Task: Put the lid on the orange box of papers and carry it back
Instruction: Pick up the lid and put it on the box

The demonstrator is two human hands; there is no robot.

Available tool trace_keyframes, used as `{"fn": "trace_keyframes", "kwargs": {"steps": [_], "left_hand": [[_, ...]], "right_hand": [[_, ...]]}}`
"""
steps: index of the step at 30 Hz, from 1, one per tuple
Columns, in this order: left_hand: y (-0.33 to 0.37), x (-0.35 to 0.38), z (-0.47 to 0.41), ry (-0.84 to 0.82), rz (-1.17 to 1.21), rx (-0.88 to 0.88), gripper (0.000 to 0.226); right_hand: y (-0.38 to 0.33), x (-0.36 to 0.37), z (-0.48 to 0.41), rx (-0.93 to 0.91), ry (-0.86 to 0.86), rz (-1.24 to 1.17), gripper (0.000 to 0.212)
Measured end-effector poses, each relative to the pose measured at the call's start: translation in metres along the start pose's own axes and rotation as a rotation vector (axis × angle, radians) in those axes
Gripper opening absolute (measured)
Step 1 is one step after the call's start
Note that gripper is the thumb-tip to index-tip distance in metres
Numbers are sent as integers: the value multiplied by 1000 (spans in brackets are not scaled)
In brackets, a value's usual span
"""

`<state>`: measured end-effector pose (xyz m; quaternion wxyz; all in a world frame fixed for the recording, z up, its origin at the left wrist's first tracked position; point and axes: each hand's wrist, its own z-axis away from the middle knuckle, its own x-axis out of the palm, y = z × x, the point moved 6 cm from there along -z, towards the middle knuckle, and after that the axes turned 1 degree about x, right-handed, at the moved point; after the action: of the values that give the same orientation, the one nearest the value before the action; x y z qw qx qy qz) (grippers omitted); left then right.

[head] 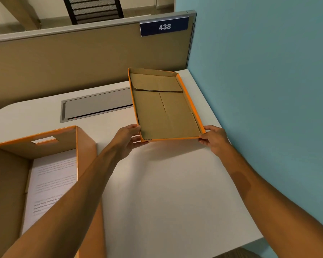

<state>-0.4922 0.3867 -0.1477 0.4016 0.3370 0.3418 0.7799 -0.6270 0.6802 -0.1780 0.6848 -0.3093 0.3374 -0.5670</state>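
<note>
A white desk [166,183] spreads under both forearms and out past the fingers to a tan partition [63,62], which carries a blue plate [164,26] reading 438. A teal wall [268,81] stands just right of the right hand [214,137].

The orange box [86,144] sits open on the desk, well to the left of the left hand [128,139] and nearer the person; the left forearm crosses over its right wall. Printed papers [52,183] lie flat inside it, and a handle slot [45,140] shows in its far wall.

The lid [166,108] is upside down, brown inside facing up, orange rim raised. It stretches away from the fingers toward the partition, with its near end lifted off the desk and a shadow below it. Its far end looks close to the desk, though contact cannot be judged.

A grey hatch [97,105] is set in the desk beyond the left hand, partly covered by the lid's left edge.

The left hand pinches the lid's near left corner, thumb on top, fingers curled under. The right hand grips the near right corner the same way, fingers closed on the rim.
</note>
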Motion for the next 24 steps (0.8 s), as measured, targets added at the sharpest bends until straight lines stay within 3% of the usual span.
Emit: {"fn": "trace_keyframes", "kwargs": {"steps": [7,12,14,18,22,24], "left_hand": [[12,-39,57,4,43,82,17],[24,-55,91,-8,35,153,16],[29,-70,113,-8,42,186,16],[37,-92,154,3,70,249,17],[44,-108,194,33,57,311,26],[50,-114,215,52,27,340,29]], "right_hand": [[11,32,54,-51,-120,-54,40],[14,52,82,-116,-101,37,35],[13,62,103,-187,-35,190,36],[-4,86,169,-549,219,647,41],[-12,140,259,-1044,104,714,50],[-6,167,301,-1207,46,770,55]]}}
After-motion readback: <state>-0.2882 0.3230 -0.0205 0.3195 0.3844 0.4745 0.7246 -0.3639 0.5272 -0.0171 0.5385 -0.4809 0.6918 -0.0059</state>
